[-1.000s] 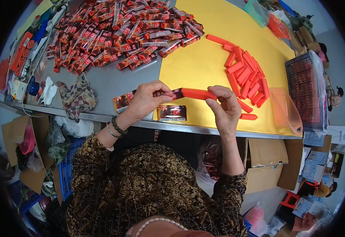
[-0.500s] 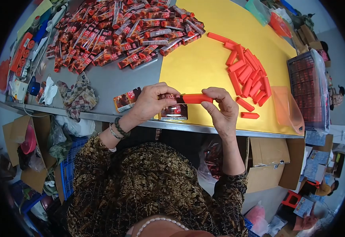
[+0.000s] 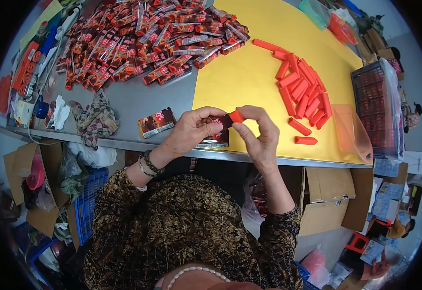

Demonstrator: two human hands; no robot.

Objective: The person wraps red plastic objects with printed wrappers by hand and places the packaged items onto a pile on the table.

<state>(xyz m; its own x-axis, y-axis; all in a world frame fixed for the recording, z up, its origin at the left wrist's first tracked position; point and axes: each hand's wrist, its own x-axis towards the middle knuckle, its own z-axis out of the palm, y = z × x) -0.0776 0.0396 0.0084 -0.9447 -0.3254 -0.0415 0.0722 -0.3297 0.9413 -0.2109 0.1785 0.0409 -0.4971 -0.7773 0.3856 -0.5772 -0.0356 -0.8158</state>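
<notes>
My left hand [image 3: 197, 127] is closed around a dark printed wrapper sleeve [image 3: 225, 120] above the front edge of the table. A red stick [image 3: 236, 116] pokes out of the sleeve's right end, most of it covered. My right hand [image 3: 260, 134] pinches that red end between thumb and fingers. Under the hands lies a flat printed wrapper [image 3: 216, 140]. A second flat wrapper [image 3: 157, 123] rests on grey metal, left of my left hand. Bare red sticks [image 3: 301, 92] are heaped on the yellow sheet, beyond my right hand.
A large pile of wrapped sticks [image 3: 133, 43] covers the far left of the table. A crumpled cloth [image 3: 95, 118] lies at the left. On the right are an orange clear plastic scoop [image 3: 353, 133] and a dark crate [image 3: 372, 106]. Cardboard boxes [image 3: 327, 198] stand below the edge.
The red stick has gone deeper into the wrapper sleeve, leaving only its end showing. My right hand has moved left towards my left hand, and the sleeve now tilts up to the right.
</notes>
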